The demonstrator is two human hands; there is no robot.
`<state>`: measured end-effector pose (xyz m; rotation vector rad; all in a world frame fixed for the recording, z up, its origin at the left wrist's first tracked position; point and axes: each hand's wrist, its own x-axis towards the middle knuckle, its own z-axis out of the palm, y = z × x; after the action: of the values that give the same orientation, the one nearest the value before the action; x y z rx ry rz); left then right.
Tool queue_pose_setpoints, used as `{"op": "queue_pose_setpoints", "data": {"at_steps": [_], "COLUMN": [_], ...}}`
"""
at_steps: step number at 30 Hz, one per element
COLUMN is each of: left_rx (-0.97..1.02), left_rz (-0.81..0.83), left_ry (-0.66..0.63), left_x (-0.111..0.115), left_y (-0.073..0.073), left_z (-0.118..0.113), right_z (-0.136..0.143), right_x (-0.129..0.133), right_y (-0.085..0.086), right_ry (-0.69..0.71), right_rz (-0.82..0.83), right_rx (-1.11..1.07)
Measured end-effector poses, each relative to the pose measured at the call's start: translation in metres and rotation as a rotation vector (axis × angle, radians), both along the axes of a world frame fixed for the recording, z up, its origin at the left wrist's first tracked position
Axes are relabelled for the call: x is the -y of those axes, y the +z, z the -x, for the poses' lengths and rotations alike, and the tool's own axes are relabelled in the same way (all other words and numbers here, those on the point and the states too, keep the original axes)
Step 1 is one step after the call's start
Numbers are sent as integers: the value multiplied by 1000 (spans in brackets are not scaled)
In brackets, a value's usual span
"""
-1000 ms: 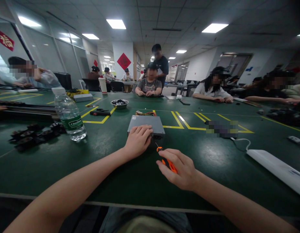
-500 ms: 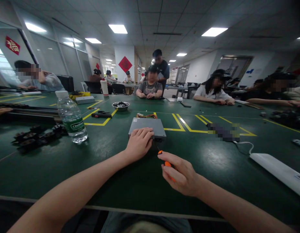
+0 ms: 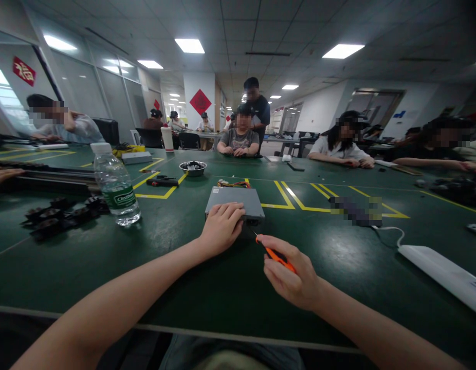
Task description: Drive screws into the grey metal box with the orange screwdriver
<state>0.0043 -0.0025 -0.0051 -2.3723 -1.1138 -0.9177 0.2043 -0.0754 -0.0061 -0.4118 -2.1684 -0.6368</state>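
- Grey metal box (image 3: 238,195): sitting at the centre of the frame, wires (image 3: 234,184) bunching behind its far edge.
- My left hand (image 3: 221,227): lying over the box's top and front edge, fingers extended, not clenching.
- My right hand (image 3: 294,272): grasping an orange-and-black screwdriver (image 3: 279,258), its tip pointing at the box's front right edge; I cannot tell whether it is touching.
- Green tabletop (image 3: 199,295): leaving room between my forearms, down to its pale edge at lower centre, and rightward to a white oblong device (image 3: 442,272).
- Bottle (image 3: 114,180), left: its green label is reading "Cestb…", the remainder curving away.
- Box sticker (image 3: 215,190): showing too small for reading.
- Red diamond (image 3: 24,71), upper left: bearing "福".
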Motion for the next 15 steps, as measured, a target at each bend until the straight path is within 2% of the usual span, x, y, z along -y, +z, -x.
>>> {"op": "queue_pose_setpoints", "data": {"at_steps": [4,8,13,15], "left_rx": [2,0,-3,3], "left_rz": [-5,1,13,14], "left_ry": [3,7,10,8], "left_x": [1,1,1,1], "left_y": [0,1,2,2], "left_z": [0,0,0,0], "right_z": [6,17,23,23], "right_x": [2,7,8,9], "right_y": [7,16,19,19], "right_ry": [-102,-5,-21,-6], "right_rz": [-17,80,-34,3], "right_rx": [-25,-135,-126,-138]}}
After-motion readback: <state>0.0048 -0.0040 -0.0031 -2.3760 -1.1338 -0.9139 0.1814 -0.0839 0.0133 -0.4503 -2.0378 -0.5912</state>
